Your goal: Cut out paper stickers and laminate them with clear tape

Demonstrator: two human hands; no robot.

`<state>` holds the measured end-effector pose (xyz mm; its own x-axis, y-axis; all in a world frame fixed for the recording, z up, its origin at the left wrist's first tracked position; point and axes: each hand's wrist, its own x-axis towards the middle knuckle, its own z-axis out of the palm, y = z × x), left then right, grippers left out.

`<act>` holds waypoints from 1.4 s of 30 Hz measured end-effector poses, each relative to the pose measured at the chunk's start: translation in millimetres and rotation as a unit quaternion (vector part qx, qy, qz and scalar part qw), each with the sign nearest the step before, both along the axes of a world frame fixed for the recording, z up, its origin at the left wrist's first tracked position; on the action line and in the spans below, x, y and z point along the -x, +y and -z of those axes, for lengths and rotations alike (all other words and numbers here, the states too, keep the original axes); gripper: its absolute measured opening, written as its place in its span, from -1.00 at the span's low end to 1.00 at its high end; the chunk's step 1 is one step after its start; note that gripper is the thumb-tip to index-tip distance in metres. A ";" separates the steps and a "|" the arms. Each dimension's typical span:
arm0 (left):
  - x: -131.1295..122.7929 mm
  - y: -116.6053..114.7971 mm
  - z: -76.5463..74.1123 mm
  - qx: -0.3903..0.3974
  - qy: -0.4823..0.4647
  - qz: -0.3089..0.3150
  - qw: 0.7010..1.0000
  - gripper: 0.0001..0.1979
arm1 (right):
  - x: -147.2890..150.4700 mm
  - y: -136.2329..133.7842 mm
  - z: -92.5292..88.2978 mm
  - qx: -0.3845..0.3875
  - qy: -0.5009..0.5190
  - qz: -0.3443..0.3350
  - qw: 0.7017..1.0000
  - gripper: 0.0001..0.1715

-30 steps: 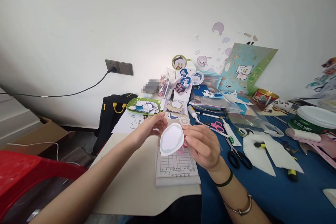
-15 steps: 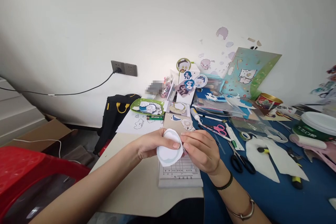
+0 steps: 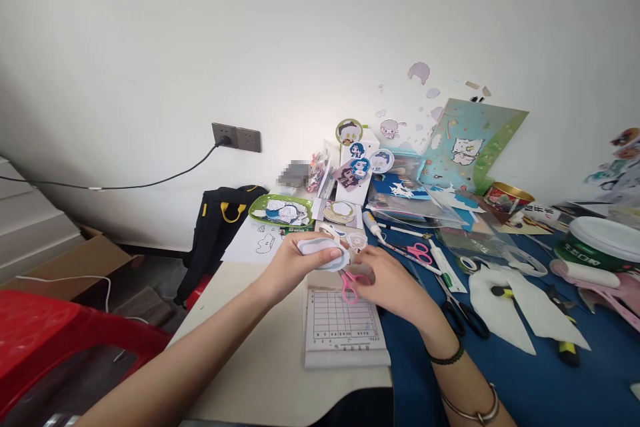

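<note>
My left hand [image 3: 293,263] pinches a white paper cutout [image 3: 315,255] with a pale blue-grey edge, thumb on top, tilted so its face is foreshortened. Beside its right edge, my right hand [image 3: 390,280] is curled at the handles of small pink scissors [image 3: 353,285]. Their blades point up toward the cutout's underside and are mostly hidden. Below both hands lies a printed form pad [image 3: 345,320]. Just behind them are a round-holed paper piece [image 3: 340,211] and pale cutouts [image 3: 357,241].
A green tray [image 3: 260,213] holds cutouts. On the blue table part lie other pink scissors [image 3: 420,253], black scissors [image 3: 465,313], a glue tube [image 3: 447,265] and white sheet pieces [image 3: 500,307]. A green tub [image 3: 580,250] stands right, a red chair [image 3: 65,340] left.
The cutout has tipped from facing me to nearly edge-on and risen slightly. My right hand has turned palm-down, and the pink scissors now show below it.
</note>
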<state>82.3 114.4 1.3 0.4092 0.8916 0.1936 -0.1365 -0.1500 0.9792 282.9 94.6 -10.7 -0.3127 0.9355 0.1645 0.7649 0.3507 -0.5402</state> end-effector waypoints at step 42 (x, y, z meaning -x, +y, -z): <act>-0.1 -0.9 -0.7 -0.225 0.129 -0.022 0.965 -0.88 | -32.4 -3.2 -15.2 0.333 0.276 -0.157 0.888 -0.71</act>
<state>82.4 113.4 2.0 0.4586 0.7586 0.4629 0.1193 -0.5687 0.8139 315.3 91.3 4.5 -0.6193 0.7635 -0.1830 0.2397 -0.0380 -0.9701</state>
